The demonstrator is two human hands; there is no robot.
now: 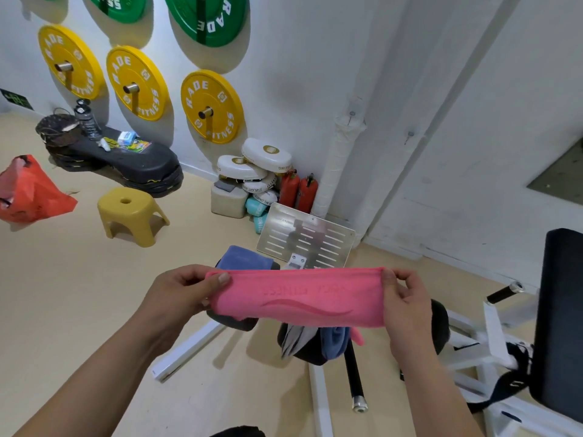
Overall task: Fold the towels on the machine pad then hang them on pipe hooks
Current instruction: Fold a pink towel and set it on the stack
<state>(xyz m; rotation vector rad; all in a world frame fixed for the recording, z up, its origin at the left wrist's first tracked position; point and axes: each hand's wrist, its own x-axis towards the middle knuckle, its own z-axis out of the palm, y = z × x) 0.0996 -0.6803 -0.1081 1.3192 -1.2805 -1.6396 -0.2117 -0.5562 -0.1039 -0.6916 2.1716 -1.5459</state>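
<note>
A pink towel [296,298] with embossed lettering is stretched flat in the air between my hands. My left hand [186,290] pinches its left end and my right hand [407,298] pinches its right end. Behind it a folded blue towel [244,260] lies on a black machine pad [236,323]. Below the pink towel a grey towel [295,337] and another blue towel [336,340] hang over a second black pad [440,323]. White pipes [340,146] run up the wall corner, with small hooks [351,116] on them.
The white machine frame [186,348], a metal footplate [307,239] and a tall black backrest [558,323] surround me. A yellow stool [131,216], an orange bag [28,190], stacked black steps [120,159] and boxing pads [252,171] sit on the floor. Weight plates [211,105] hang on the wall.
</note>
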